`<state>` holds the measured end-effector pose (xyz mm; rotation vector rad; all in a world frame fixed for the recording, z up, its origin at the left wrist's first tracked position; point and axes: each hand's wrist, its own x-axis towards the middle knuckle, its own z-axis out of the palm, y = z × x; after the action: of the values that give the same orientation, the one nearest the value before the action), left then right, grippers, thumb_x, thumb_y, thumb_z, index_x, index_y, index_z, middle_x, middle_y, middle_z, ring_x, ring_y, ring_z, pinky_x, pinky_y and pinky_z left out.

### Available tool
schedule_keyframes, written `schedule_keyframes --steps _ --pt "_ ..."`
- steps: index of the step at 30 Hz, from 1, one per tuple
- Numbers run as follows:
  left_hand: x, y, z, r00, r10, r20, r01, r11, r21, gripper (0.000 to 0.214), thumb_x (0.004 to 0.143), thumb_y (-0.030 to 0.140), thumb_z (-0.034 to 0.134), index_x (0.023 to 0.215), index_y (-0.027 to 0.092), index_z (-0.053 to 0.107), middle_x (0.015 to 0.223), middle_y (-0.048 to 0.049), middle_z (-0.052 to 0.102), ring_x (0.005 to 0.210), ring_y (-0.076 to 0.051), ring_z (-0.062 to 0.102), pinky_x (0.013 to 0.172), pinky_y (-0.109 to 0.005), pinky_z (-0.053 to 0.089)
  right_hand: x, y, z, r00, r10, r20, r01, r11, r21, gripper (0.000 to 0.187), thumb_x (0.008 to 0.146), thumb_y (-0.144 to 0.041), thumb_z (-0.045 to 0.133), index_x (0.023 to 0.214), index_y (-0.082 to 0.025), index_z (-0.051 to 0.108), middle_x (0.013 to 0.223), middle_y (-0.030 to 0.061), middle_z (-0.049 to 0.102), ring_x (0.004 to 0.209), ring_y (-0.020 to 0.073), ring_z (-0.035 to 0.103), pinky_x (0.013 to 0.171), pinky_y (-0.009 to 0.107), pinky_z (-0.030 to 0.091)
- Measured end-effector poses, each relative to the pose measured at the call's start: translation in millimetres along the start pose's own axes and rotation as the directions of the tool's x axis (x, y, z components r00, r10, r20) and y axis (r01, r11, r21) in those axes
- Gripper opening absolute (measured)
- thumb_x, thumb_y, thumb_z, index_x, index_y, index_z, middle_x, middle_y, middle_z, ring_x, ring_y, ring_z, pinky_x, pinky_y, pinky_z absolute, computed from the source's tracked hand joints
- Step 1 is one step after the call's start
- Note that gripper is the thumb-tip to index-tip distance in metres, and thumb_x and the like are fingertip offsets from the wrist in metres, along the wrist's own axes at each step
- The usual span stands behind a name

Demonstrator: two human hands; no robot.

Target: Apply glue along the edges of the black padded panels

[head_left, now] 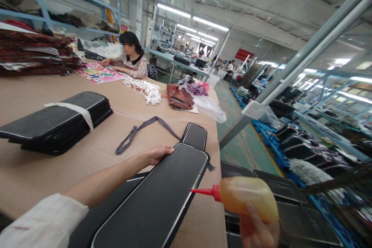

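My left hand [158, 154] is closed on the far left edge of a long black panel [151, 197] with rounded corners and a pale line along its border. Wrapped in my right hand [258, 228] is a squeeze bottle [250, 197] of amber liquid, tipped sideways. Its red nozzle [207, 192] points left, with the tip at the panel's right edge; I cannot tell whether it touches. Under the panel lie more black panels, one [195, 135] showing past its far end. A dark fabric strip [145, 126] curls on the table beyond my left hand.
A stack of black panels [58, 124] tied with a white band stands at the left on the brown-covered table [122, 178]. White strips [145, 90] and folded brown fabric [180, 97] lie farther back. A co-worker [133, 58] sits across. Black panels [279, 190] are piled below the right edge.
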<state>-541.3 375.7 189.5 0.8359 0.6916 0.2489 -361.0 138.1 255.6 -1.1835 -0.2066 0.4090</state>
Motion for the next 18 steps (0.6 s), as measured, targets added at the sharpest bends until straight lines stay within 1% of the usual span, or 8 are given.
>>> schedule_keyframes --steps 2,4,6,8,12,15,18 --pt "1.0 -3.6 -2.8 1.0 -0.008 -0.003 0.008 1.0 -0.013 0.032 0.058 0.031 0.072 0.076 0.014 0.051 0.066 -0.0025 0.064 0.057 -0.014 0.059 0.058 -0.028 0.047 -3.4 2.3 0.2 1.0 0.019 0.004 -0.019 1.0 -0.007 0.066 0.039 -0.031 0.081 0.1 -0.02 0.057 0.076 -0.0017 0.059 0.07 0.013 0.056 0.065 0.02 0.048" --pt "2.6 -6.0 -5.9 1.0 -0.011 -0.009 0.011 1.0 -0.026 0.033 0.057 0.031 0.073 0.076 0.014 0.051 0.066 -0.0022 0.064 0.057 -0.014 0.059 0.059 -0.028 0.048 -7.0 4.9 -0.2 1.0 0.02 0.023 -0.019 1.0 -0.02 0.063 0.044 -0.032 0.08 0.102 -0.021 0.056 0.077 -0.0017 0.06 0.074 0.013 0.056 0.067 0.02 0.047" --pt "4.3 -7.5 -9.2 1.0 -0.012 -0.015 0.011 0.999 -0.038 0.034 0.056 0.031 0.074 0.076 0.014 0.051 0.065 -0.0018 0.064 0.056 -0.014 0.06 0.058 -0.028 0.048 -8.6 8.1 -2.4 0.998 0.014 0.063 -0.012 0.999 -0.034 0.061 0.049 -0.031 0.078 0.104 -0.02 0.055 0.08 -0.0014 0.06 0.076 0.0126 0.056 0.07 0.02 0.046" --pt "5.4 -8.8 -12.1 1.0 -0.015 -0.019 0.014 0.999 -0.05 0.034 0.055 0.031 0.074 0.075 0.014 0.052 0.064 -0.0017 0.064 0.056 -0.015 0.06 0.058 -0.028 0.048 -7.1 12.2 -6.6 0.994 0.01 0.109 -0.005 0.999 -0.048 0.06 0.051 -0.03 0.077 0.105 -0.019 0.054 0.082 -0.0001 0.06 0.077 0.0138 0.056 0.072 0.023 0.046" --pt "4.4 -15.3 -16.9 0.999 -0.026 -0.027 0.024 0.997 -0.079 0.036 0.054 0.031 0.075 0.077 0.013 0.054 0.066 -0.0032 0.065 0.057 -0.016 0.06 0.06 -0.031 0.05 0.3 23.0 -17.9 0.99 0.029 0.14 -0.019 0.997 -0.073 0.066 0.048 -0.027 0.077 0.108 -0.018 0.051 0.085 0.0031 0.061 0.078 0.0198 0.058 0.07 0.031 0.048" --pt "0.1 -26.6 -21.5 0.999 -0.035 -0.038 0.031 0.993 -0.11 0.038 0.053 0.032 0.076 0.078 0.013 0.054 0.067 -0.0038 0.066 0.059 -0.016 0.061 0.062 -0.031 0.05 2.8 31.7 -25.6 0.988 0.053 0.146 -0.043 0.997 -0.066 0.069 0.044 -0.023 0.078 0.107 -0.018 0.052 0.082 0.002 0.061 0.076 0.0196 0.058 0.071 0.03 0.048" --pt "-6.6 -41.8 -27.3 0.998 -0.041 -0.05 0.033 0.989 -0.143 0.038 0.054 0.034 0.076 0.077 0.014 0.053 0.067 -0.003 0.066 0.06 -0.015 0.061 0.064 -0.03 0.049 1.6 38.9 -31.3 0.984 0.065 0.165 -0.055 0.996 -0.065 0.067 0.045 -0.024 0.078 0.107 -0.017 0.052 0.08 0.001 0.06 0.076 0.0176 0.057 0.072 0.028 0.047"
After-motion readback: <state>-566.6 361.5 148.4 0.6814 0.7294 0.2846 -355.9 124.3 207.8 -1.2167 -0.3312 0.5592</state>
